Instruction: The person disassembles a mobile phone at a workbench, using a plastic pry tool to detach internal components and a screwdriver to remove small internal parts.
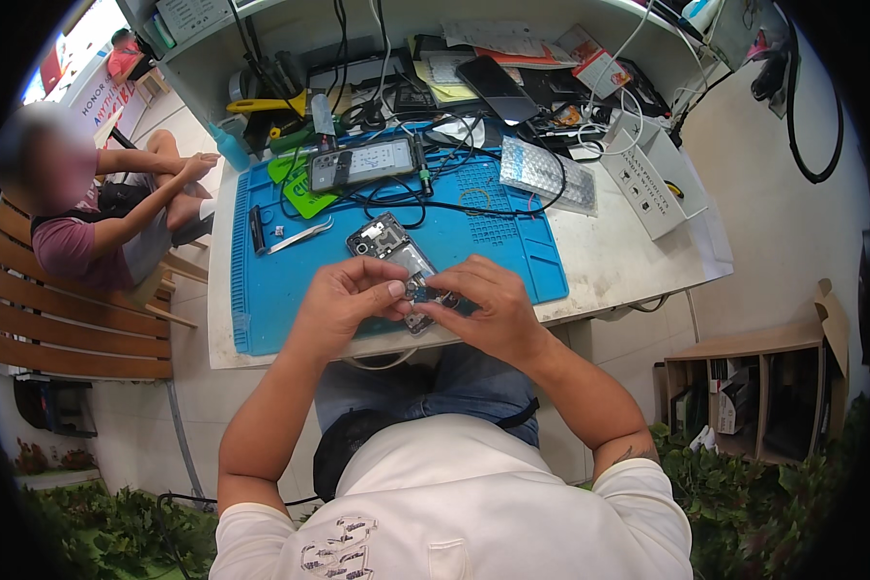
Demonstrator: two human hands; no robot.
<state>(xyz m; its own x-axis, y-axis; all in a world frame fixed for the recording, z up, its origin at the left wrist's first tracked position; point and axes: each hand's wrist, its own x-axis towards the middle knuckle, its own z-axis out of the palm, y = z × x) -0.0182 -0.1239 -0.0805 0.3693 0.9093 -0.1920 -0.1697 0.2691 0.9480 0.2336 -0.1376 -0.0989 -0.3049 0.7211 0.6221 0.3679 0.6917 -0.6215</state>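
Note:
An opened phone, its inner parts bare, lies slantwise on a blue repair mat near the table's front edge. Over its lower end, my left hand pinches a small dark-blue circuit board between thumb and fingertips. From the other side my right hand grips the same board, fingers closed. Whether the board touches the phone is hidden by my fingers. To the left of the phone are metal tweezers, a small black-handled tool and a tiny light part.
Behind the work lies another phone on a green card, with black cables around it. Bubble wrap and a white box are at right. Clutter with a dark phone fills the back. A person sits on a wooden bench at left.

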